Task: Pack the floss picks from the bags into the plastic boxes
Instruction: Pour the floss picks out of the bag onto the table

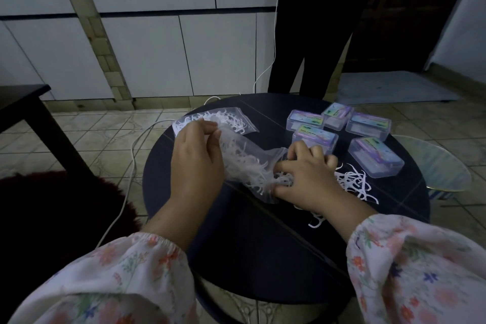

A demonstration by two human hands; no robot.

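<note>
At frame centre the left hand [196, 155] pinches the bag [244, 158] (long axis toward lower right), the right hand [302, 173] clutches floss picks [282, 181] at its mouth; closed boxes [376, 156] lie just beyond, upper right on the counter [263, 244].

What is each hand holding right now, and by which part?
The left hand pinches the clear bag of floss picks by its raised closed end. The right hand grips the bag's open mouth, where picks spill out.

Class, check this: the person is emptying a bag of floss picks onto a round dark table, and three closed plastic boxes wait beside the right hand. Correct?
Not quite: the head view shows five plastic boxes, not three. The rest holds: both hands, left hand and right hand, work the bag on the round dark table.
</note>
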